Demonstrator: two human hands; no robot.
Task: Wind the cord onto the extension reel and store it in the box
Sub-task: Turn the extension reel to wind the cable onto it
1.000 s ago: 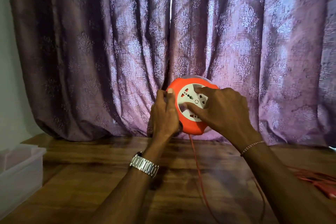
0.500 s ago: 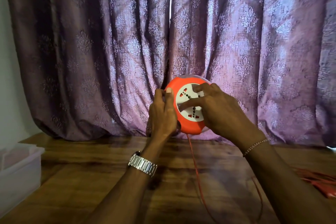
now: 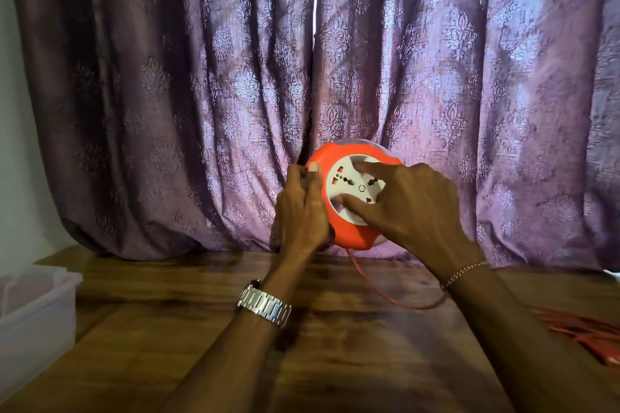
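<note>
Winding is the step in hand. I hold the orange extension reel [image 3: 349, 228] upright above the far middle of the wooden table [image 3: 335, 345], in front of the curtain [image 3: 201, 94]. My left hand [image 3: 303, 211] curls round its left rim, thumb on the front edge, gripping the casing. My right hand [image 3: 409, 208] lies on the white socket face [image 3: 355, 188], fingers bent and pressing there to turn it, I judge. Cord [image 3: 385, 295] hangs from the reel's bottom and trails right to a loose heap at the right edge. Much remains unwound, so next I need another turn of the face. The clear box [image 3: 37, 305] waits at the near left.
</note>
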